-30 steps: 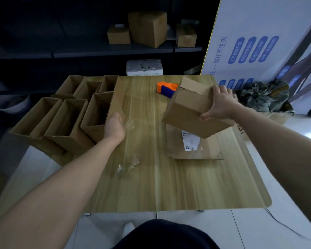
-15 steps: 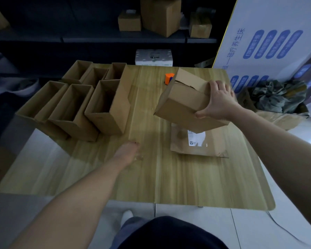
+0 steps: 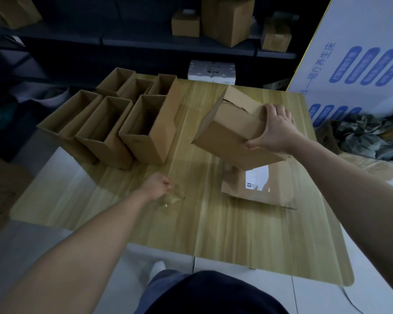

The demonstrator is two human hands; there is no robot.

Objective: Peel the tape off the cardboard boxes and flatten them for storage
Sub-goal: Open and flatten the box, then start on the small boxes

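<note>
My right hand [image 3: 273, 132] grips a closed cardboard box [image 3: 230, 130] by its near right corner and holds it tilted above the wooden table [image 3: 213, 223]. One top flap of that box gapes a little. Under it lies a flattened box [image 3: 256, 189] with a white label. My left hand [image 3: 158, 185] is curled into a fist at the table's middle and pinches a crumpled strip of clear tape [image 3: 171, 197] that touches the tabletop.
Several open, upright cardboard boxes [image 3: 143, 125] stand in two rows on the table's left half. Behind the table a dark shelf [image 3: 168, 41] carries more boxes, and a white pack [image 3: 211, 70] sits below it. A printed board [image 3: 361, 55] and crumpled cloth [image 3: 372, 134] are at right.
My left hand came away from the open boxes toward me and closed on the loose clear tape. The held box shifted slightly left and now hides the orange tape dispenser.
</note>
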